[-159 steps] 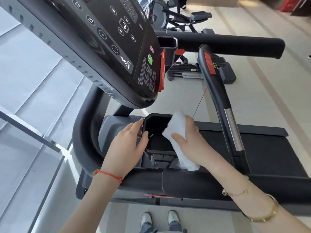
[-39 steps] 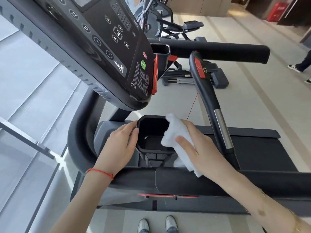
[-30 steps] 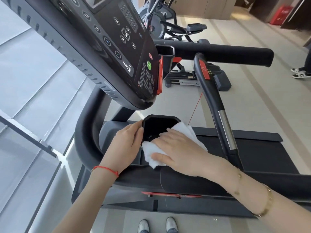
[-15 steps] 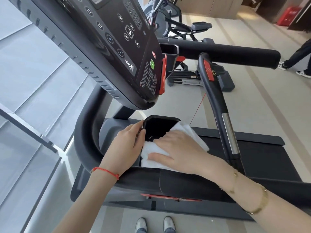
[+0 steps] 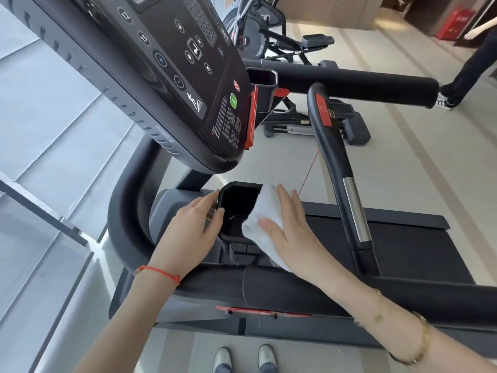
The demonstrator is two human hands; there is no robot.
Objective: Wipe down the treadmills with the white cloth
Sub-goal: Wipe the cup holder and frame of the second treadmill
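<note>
Since half a second ago the crumpled white terry cloth [image 5: 265, 222] has slid from the near lip of the square black plastic cup holder [image 5: 235, 211] to its right-hand wall, and it now lies a little right of the frame's centre, draped over that rim and trailing down toward the padded black front handlebar [image 5: 282, 289]. Over it the right hand [image 5: 291, 232] lies flat, fingers straight and together, pressing the cloth against the holder's edge without curling round it. At the holder's left rim the left hand [image 5: 188, 235], a red cord at its wrist, steadies things with relaxed, slightly spread fingers that touch the corner and grip nothing. Above them, filling the upper left of the frame, hangs the glossy black treadmill console [image 5: 166, 76], and the curved black side handle with a chrome sleeve [image 5: 338, 168] rises at right of centre. Further machines stand at the top of the frame, where a person's leg enters at the upper right. My guess is that the risk is the cloth slipping: pinned only by a flat palm, it could bunch and drop into the holder or fall behind the handlebar, leaving the inner walls unwiped.
</note>
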